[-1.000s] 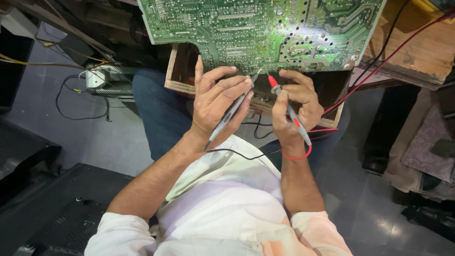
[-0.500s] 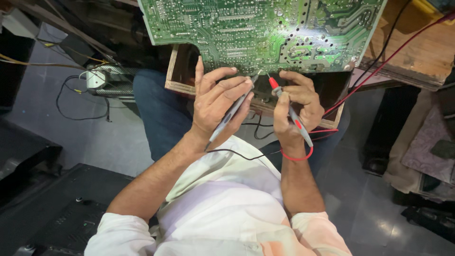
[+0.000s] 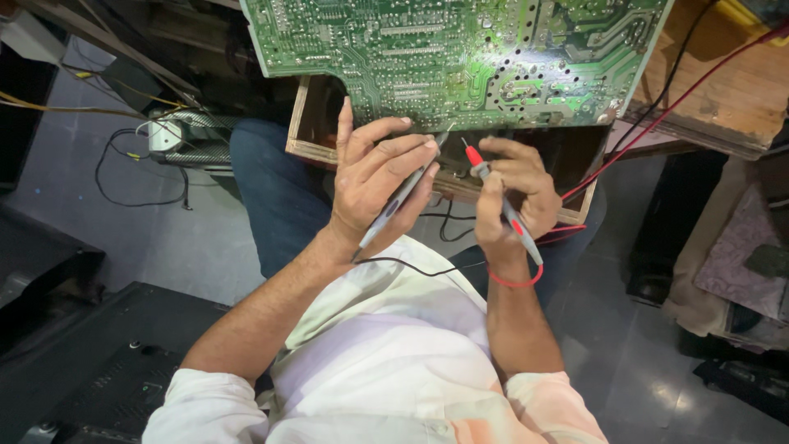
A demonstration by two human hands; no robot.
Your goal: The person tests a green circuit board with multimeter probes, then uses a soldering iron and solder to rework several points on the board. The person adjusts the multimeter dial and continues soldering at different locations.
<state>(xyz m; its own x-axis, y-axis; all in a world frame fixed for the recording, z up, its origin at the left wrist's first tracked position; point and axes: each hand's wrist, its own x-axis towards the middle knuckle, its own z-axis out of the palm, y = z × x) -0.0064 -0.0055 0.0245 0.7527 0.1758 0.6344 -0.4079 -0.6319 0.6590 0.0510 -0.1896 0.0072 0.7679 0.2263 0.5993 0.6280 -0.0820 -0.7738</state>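
Nearest you, your white shirt (image 3: 386, 362) filled the bottom of the view, with both forearms reaching up toward twelve o'clock. Your left hand (image 3: 380, 177) had its fingers curled closed around the black probe (image 3: 394, 205), gripping it like a pen with the tip angled toward one o'clock at the board's lower edge. Your right hand (image 3: 514, 189), a red thread (image 3: 514, 282) round its wrist, held its fingers closed on the red probe (image 3: 501, 205), tip pointing toward eleven o'clock, just below the solder side. The two tips sat close together, and that was the risk: a small slip of either hand could have bridged neighbouring solder joints, or let the tips touch and spoil the reading. The black lead (image 3: 411, 267) draped across your lap could also have snagged and tugged a probe off its point. Beyond your hands, the green circuit board (image 3: 460, 57) stood tilted at twelve o'clock, resting on the wooden box (image 3: 300, 123), with red wires (image 3: 657, 119) running off toward two o'clock over the wooden table (image 3: 723, 90).
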